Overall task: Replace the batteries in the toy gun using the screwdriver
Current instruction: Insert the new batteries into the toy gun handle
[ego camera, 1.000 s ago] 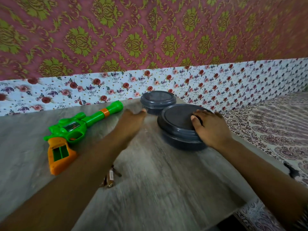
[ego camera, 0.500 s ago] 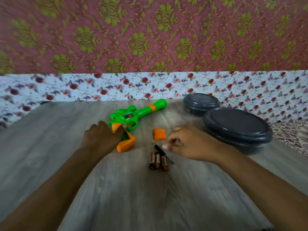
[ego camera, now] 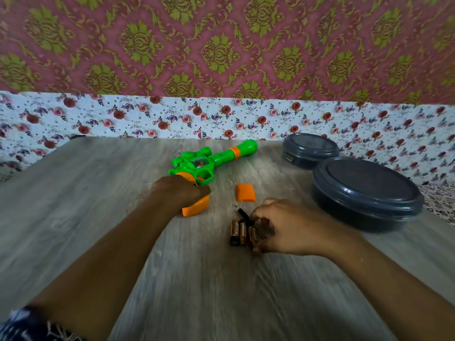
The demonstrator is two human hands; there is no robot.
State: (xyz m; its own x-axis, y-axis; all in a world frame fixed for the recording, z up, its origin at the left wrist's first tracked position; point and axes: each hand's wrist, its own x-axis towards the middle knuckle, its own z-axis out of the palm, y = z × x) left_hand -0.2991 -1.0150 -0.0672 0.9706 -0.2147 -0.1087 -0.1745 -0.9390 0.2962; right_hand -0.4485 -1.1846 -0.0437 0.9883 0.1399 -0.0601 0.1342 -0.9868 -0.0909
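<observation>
Nearest the camera, two bare forearms reach forward over a grey wood-grain table (ego camera: 73, 217), with a scrap of dark patterned sleeve (ego camera: 32, 326) at the near left corner. The right hand (ego camera: 290, 230) rests on the table with its fingers curled down at a small cluster of batteries (ego camera: 238, 232), which lie side by side near the middle; its fingertips touch the rightmost battery and the black screwdriver (ego camera: 246, 217) lying slanted across them, though blur hides whether anything is truly pinched. Just left and a little farther, the left hand (ego camera: 179, 193) is curled over the orange grip of the toy gun (ego camera: 204, 163), grasping it against the table. The gun lies flat, its green barrel pointing far right with an orange ring near the muzzle. Between the hands, slightly farther, lies the loose orange battery cover (ego camera: 245, 192), apart from both. To the right stands a large dark grey lidded round container (ego camera: 366, 190), and behind it a smaller one of the same kind (ego camera: 310, 150). Beyond the table runs a floral wall strip (ego camera: 123, 116) beneath red and green patterned wallpaper (ego camera: 221, 45).
</observation>
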